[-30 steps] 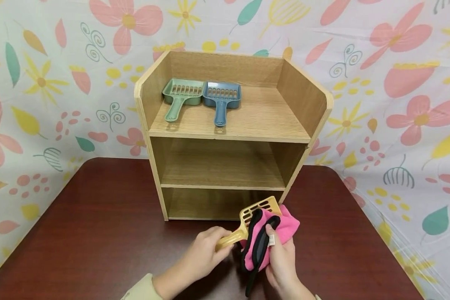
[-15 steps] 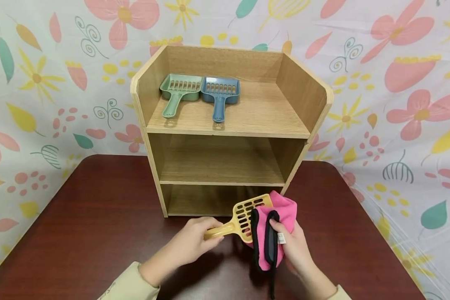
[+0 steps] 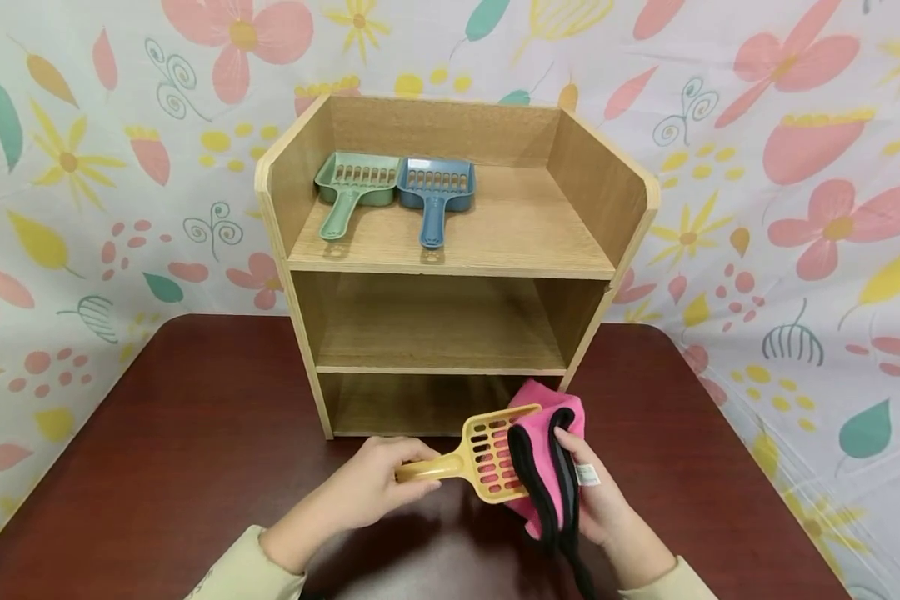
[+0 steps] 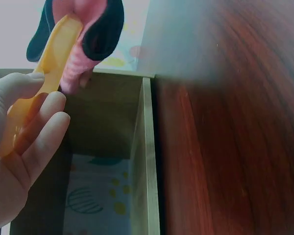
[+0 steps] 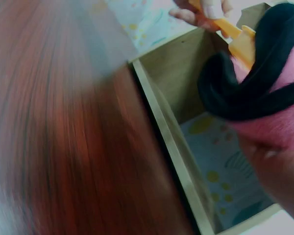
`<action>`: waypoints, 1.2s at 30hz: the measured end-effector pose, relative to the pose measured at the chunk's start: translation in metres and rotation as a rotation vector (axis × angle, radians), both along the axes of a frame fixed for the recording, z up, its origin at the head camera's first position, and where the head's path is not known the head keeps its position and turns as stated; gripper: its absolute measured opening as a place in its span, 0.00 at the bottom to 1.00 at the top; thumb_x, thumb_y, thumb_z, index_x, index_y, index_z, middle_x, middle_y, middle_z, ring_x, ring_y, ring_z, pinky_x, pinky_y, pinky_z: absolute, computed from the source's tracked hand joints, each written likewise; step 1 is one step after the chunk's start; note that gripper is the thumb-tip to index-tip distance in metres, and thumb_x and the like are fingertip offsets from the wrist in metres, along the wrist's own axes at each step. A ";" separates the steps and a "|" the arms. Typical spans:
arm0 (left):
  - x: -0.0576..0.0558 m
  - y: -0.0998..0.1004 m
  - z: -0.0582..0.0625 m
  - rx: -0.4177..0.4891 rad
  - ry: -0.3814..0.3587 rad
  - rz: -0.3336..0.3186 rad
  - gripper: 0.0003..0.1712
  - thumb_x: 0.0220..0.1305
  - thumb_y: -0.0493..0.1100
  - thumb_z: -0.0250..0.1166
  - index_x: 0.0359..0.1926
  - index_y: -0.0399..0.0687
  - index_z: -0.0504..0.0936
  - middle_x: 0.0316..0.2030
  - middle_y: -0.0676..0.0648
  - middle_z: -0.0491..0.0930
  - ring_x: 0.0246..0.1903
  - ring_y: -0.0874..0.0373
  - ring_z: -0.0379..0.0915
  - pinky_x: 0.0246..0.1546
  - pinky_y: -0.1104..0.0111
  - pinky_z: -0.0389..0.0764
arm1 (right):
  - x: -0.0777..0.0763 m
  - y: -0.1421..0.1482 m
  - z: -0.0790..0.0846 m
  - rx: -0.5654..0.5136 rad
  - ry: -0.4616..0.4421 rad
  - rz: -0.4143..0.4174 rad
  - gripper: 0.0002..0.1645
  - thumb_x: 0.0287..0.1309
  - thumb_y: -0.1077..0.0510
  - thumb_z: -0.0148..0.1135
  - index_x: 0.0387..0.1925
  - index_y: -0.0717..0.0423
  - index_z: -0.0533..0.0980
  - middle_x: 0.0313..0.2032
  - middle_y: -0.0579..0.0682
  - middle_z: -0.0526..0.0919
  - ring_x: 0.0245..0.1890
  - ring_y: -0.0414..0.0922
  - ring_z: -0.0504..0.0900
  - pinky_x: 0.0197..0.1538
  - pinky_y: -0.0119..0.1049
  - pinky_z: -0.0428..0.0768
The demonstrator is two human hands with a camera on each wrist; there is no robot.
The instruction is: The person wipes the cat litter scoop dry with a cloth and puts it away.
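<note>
In the head view my left hand [image 3: 360,487] grips the handle of a yellow slotted litter scoop [image 3: 461,457], thumb on top and fingers beneath. The scoop's far part sits inside the fold of a pink cloth with black edging [image 3: 546,450], and pink shows through the slots. My right hand [image 3: 607,508] holds that cloth from the right, thumb over the black trim by a small white tag. In the left wrist view the scoop [image 4: 59,46] enters the cloth edge-on. The right wrist view shows the cloth [image 5: 284,122] bunched over my right hand [image 5: 274,178].
A wooden shelf unit [image 3: 450,271] stands on the dark red table [image 3: 217,467] just beyond my hands. On its top board lie a green litter scoop [image 3: 356,179] and a blue one [image 3: 437,187], side by side at the left. A flower-patterned sheet [image 3: 720,250] hangs behind.
My left hand has moved left with the scoop, and my right hand a little right with the cloth. More of the slotted face now shows outside the cloth.
</note>
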State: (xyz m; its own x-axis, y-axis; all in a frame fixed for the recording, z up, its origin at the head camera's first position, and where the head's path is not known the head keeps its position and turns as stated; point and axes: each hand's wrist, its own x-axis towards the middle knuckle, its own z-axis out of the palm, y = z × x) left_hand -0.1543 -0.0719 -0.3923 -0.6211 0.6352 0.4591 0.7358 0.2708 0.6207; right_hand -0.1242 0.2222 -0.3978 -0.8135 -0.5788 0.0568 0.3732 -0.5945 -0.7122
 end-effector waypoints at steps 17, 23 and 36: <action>-0.001 0.004 0.011 -0.024 0.015 0.000 0.11 0.56 0.40 0.68 0.41 0.42 0.83 0.32 0.50 0.84 0.28 0.70 0.72 0.30 0.81 0.75 | 0.003 -0.008 -0.008 -0.136 -0.137 0.123 0.30 0.72 0.50 0.27 0.50 0.56 0.77 0.47 0.49 0.84 0.49 0.39 0.82 0.51 0.28 0.78; -0.003 0.003 0.010 -0.058 0.099 0.031 0.12 0.57 0.41 0.68 0.42 0.42 0.83 0.34 0.49 0.84 0.28 0.68 0.72 0.30 0.81 0.74 | -0.001 -0.007 -0.008 0.134 -0.021 -0.097 0.19 0.73 0.58 0.34 0.45 0.53 0.75 0.39 0.48 0.86 0.38 0.41 0.86 0.42 0.33 0.83; -0.007 -0.007 0.007 -0.108 0.183 0.111 0.12 0.57 0.42 0.68 0.42 0.43 0.83 0.34 0.50 0.84 0.32 0.65 0.77 0.35 0.74 0.79 | 0.001 -0.004 0.008 0.871 0.307 -0.776 0.20 0.61 0.63 0.59 0.54 0.55 0.66 0.38 0.43 0.80 0.31 0.38 0.84 0.33 0.35 0.83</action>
State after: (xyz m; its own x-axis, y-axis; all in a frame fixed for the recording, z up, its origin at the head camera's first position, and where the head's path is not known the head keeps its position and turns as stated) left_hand -0.1616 -0.0789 -0.3852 -0.6024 0.6193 0.5035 0.7955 0.4141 0.4425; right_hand -0.1235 0.2185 -0.3897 -0.9828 0.1179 0.1421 -0.1255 0.1380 -0.9824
